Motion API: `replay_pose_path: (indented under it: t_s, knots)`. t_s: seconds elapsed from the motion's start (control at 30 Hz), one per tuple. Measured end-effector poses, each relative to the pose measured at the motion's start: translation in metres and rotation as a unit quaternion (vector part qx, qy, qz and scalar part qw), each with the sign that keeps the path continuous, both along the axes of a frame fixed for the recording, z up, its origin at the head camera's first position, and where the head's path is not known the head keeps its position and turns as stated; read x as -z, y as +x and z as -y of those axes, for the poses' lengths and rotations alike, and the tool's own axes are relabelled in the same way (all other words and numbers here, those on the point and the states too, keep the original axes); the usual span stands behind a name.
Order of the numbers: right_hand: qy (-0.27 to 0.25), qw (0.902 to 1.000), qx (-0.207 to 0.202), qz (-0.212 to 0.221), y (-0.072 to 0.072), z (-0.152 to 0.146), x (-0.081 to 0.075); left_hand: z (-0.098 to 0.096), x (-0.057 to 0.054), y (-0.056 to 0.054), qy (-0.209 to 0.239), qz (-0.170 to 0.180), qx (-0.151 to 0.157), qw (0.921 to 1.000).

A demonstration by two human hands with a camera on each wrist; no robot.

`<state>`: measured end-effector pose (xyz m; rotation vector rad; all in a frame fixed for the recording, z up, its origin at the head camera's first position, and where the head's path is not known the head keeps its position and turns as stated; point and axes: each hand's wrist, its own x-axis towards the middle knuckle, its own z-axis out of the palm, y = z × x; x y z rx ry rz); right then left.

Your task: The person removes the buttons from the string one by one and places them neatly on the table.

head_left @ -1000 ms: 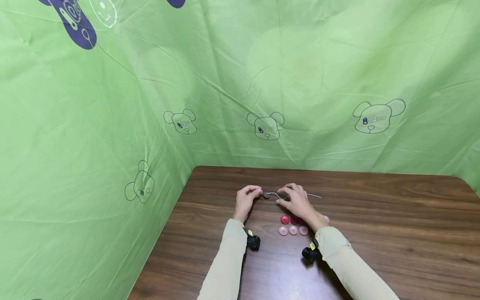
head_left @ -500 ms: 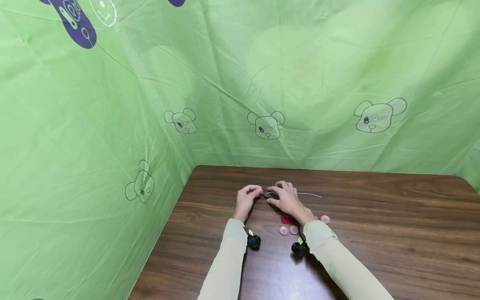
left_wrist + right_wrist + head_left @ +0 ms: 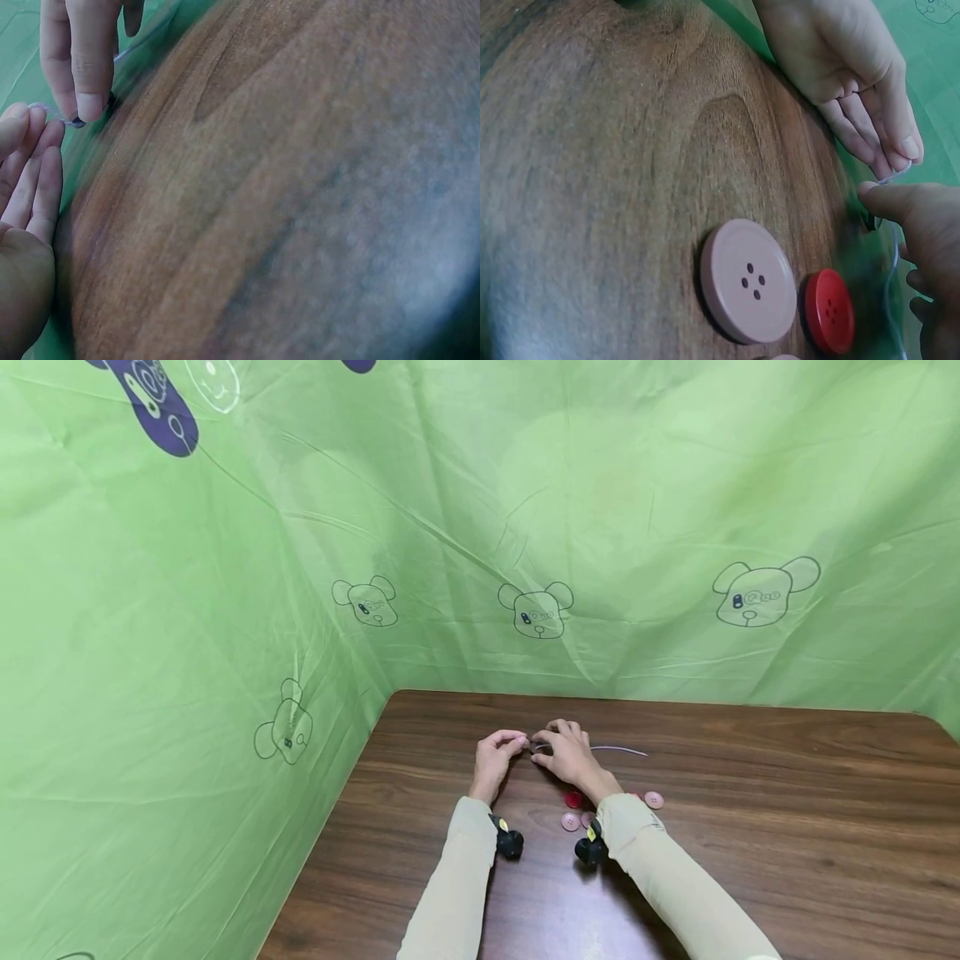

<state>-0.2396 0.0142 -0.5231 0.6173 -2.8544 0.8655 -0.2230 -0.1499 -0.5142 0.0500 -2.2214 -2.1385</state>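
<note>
My left hand (image 3: 495, 762) pinches one end of a thin pale-purple cord (image 3: 618, 749) between thumb and fingertips. Close beside it, my right hand (image 3: 567, 757) has its thumb and a finger at a small dark button (image 3: 77, 122) on the cord, mostly covered by the fingertips. The cord's other end trails to the right past the right hand on the table. In the right wrist view, a pink four-hole button (image 3: 748, 281) and a red button (image 3: 829, 310) lie flat near the right hand.
The buttons lie in rows on the brown wooden table (image 3: 750, 810), partly hidden under the right wrist; another pink button (image 3: 654, 800) lies right of it. A green cloth (image 3: 637, 527) with bear-head drawings rises behind and to the left.
My right hand has moved left along the cord to the dark button by the left fingertips. My right forearm now covers more buttons. The left hand keeps its pinch and place.
</note>
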Motion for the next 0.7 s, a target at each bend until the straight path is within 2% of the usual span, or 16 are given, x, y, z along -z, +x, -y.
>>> replay_pose_path:
  t_s: [0.2, 0.43, 0.7]
  knots:
    - [-0.012, 0.9999, 0.004, -0.003, -0.001, -0.001, 0.002, 0.000, 0.001, 0.000, 0.002, -0.009, 0.003, 1.0000]
    - [-0.039, 0.9991, 0.014, -0.010, -0.002, -0.008, 0.007, 0.001, 0.030, -0.016, 0.017, -0.010, -0.009, 0.9998]
    - [-0.066, 0.9973, 0.018, -0.026, 0.000, -0.021, 0.007, 0.000, 0.031, -0.017, 0.032, -0.016, -0.018, 0.9992]
